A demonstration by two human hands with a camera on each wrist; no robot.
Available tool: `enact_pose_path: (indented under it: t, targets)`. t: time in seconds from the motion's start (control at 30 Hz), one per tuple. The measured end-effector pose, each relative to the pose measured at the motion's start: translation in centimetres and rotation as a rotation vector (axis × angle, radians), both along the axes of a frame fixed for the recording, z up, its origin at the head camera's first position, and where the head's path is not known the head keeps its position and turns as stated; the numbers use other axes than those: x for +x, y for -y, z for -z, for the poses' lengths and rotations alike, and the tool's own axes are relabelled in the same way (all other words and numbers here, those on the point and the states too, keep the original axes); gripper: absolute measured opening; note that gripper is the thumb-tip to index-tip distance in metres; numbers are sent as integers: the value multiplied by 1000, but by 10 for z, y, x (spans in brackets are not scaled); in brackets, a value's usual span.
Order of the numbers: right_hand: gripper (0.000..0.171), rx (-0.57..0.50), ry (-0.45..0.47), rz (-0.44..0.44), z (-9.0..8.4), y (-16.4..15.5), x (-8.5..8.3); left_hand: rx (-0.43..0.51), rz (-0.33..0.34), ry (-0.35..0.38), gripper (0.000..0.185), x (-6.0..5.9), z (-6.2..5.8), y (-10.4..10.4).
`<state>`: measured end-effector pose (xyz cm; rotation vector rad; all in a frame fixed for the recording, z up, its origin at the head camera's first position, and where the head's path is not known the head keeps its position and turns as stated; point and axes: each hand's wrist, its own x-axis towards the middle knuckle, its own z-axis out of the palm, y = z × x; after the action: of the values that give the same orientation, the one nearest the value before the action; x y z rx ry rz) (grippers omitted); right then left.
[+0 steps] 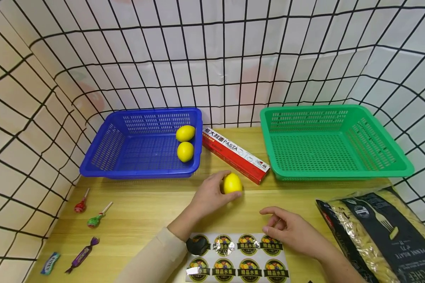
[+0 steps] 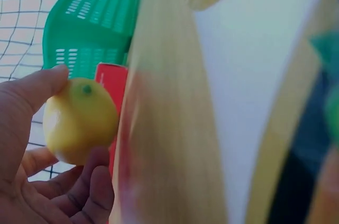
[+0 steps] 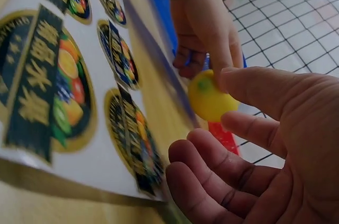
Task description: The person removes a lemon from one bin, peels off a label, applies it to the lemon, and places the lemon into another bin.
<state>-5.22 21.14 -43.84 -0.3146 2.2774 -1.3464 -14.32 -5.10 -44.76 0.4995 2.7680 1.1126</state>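
My left hand holds a yellow lemon between thumb and fingers, in front of the red and white pasta box. In the left wrist view the green-marked end of the lemon shows, with the thumb on one side and fingers beneath. My right hand is over the right edge of a sheet of round fruit stickers, its fingers loosely bent and holding nothing. Two more lemons, one behind the other, lie in the right end of the blue basket.
A green basket stands at the back right. Bags of penne lie on the right. On the left are a red lollipop, a green lollipop, a purple-wrapped candy and a small blue-green packet. Black-lined sheeting encloses the table.
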Motion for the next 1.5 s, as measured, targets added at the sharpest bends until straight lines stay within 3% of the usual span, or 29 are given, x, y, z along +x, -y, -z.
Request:
enact_pose_path:
  t: [0.27, 0.67, 0.8, 0.97, 1.13, 1.23, 1.37, 1.5]
  targets:
    - [46, -86, 29, -20, 12, 8, 2, 1, -14, 30, 70, -4, 4, -3]
    - [41, -28, 18, 26, 13, 21, -3, 5, 51, 93, 84, -4, 2, 9]
    - [39, -22, 14, 35, 12, 27, -6, 6, 78, 101, 89, -1, -1, 17]
    - [35, -8, -2, 52, 14, 34, -10, -20, 74, 52, 91, 5, -6, 27]
    - [34, 3, -20, 70, 15, 39, -12, -69, 70, 30, 83, 17, -21, 37]
    - [33, 17, -27, 87, 16, 42, -13, -111, 123, 43, 69, 26, -32, 42]
    - [32, 31, -29, 104, 15, 44, -16, -197, 265, 83, 54, 39, -41, 42]
    - [31, 39, -35, 113, 15, 45, -18, -301, 347, 130, 51, 57, -38, 30]
